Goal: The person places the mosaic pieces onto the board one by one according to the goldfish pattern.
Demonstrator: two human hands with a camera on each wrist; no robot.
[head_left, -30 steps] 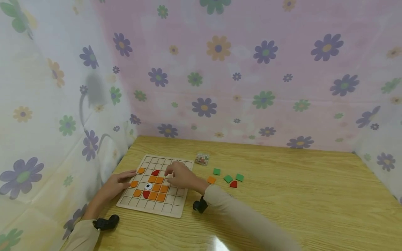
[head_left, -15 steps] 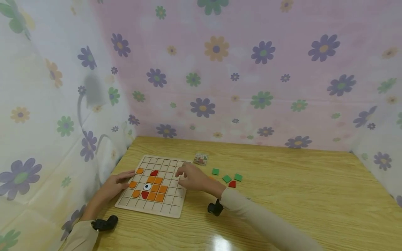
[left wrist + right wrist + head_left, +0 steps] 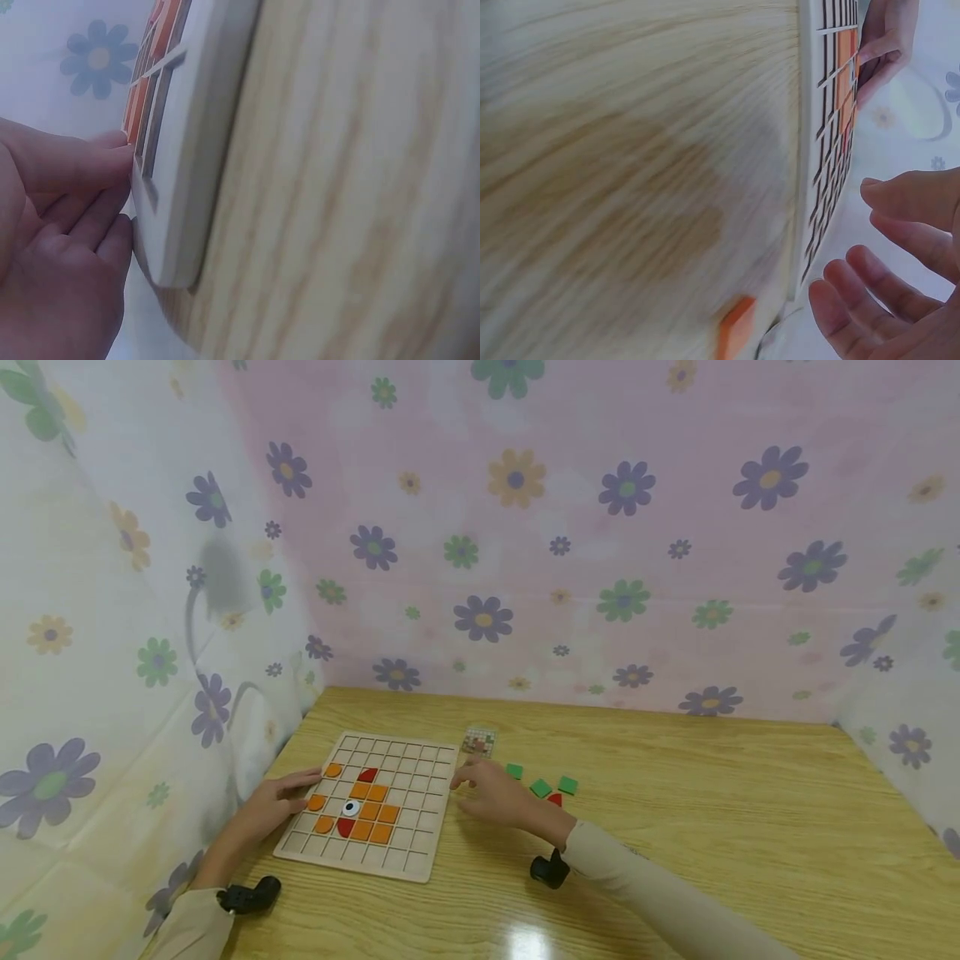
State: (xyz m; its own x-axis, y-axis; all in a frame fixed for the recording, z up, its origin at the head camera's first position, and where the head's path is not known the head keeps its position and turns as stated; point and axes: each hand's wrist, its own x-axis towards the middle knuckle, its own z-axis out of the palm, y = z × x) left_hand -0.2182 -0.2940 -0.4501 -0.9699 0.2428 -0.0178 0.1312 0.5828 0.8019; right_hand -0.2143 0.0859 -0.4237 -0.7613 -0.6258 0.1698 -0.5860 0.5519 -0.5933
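A wooden grid board (image 3: pixel 412 860) lies on the table. On it sit orange squares (image 3: pixel 369 811), red quarter-rounds (image 3: pixel 367 774), a white eye piece (image 3: pixel 350 808) and orange rounded pieces (image 3: pixel 323 824) along the left. My left hand (image 3: pixel 272 802) rests at the board's left edge; the left wrist view has its thumb and fingers (image 3: pixel 112 240) against that edge. Just off the right edge hovers my right hand (image 3: pixel 495 793), fingers loosely bent and holding nothing. In the right wrist view a loose orange tile (image 3: pixel 736 328) lies on the table below this hand; the hand hides it from the head view.
Right of the right hand lie several loose pieces: green squares (image 3: pixel 567 786) and a red quarter-round (image 3: pixel 555 798), partly covered by the wrist. A small pattern card (image 3: pixel 480 741) sits behind the hand. Flowered cloth (image 3: pixel 562 568) walls the table's back and sides.
My right hand has moved right, from over the board to beside its right edge, near the loose pieces. The left hand has stayed at the left edge; pieces on the board look the same.
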